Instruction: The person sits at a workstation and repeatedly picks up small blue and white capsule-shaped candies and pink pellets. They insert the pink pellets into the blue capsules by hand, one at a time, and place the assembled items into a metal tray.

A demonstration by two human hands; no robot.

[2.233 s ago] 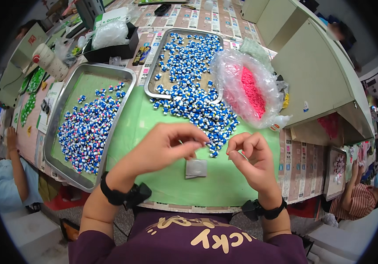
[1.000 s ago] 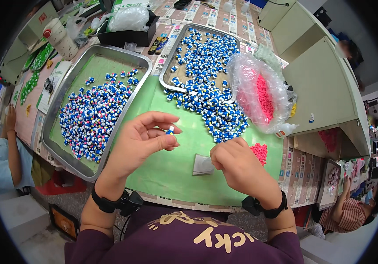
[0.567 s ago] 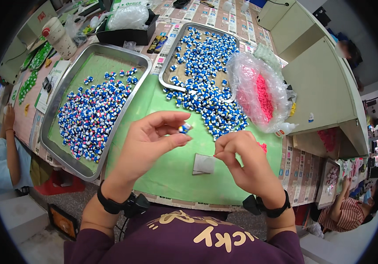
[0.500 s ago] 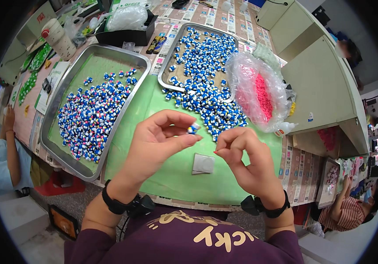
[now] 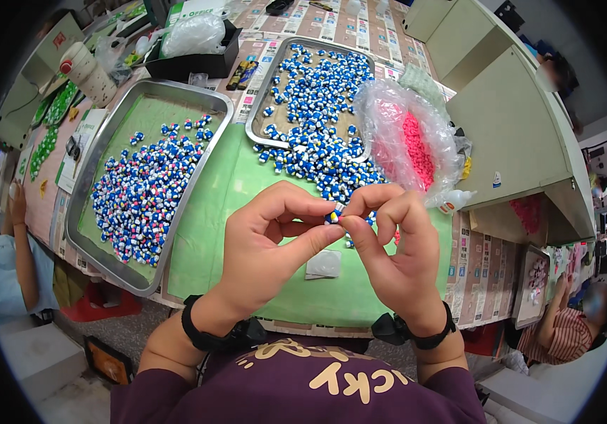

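Above the green mat (image 5: 282, 290), my left hand (image 5: 261, 244) pinches a small blue-and-white figure piece (image 5: 331, 218) with a yellow spot. My right hand (image 5: 399, 244) meets it, thumb and forefinger closed at its side on a tiny pink piece, mostly hidden by the fingertips. Beyond my hands, a heap of blue-and-white figure pieces (image 5: 317, 152) spills from a metal tray (image 5: 250, 120) onto the mat. To the left, a larger metal tray (image 5: 77, 205) holds many such pieces with pink spots. A clear plastic bag (image 5: 381, 120) of tiny pink pieces (image 5: 416, 152) lies at the right.
A pale square pad (image 5: 324, 264) lies between my wrists. A white squeeze bottle (image 5: 457, 200) rests beside the bag, near a pale cabinet (image 5: 508, 127). Behind the left tray stand a black box (image 5: 197, 65) and a tumbler (image 5: 88, 74). Co-workers sit at both sides.
My hands have come together. The right fingertips, with a tiny pink piece, moved up and left to the figure piece, which the left hand has brought slightly to the right.
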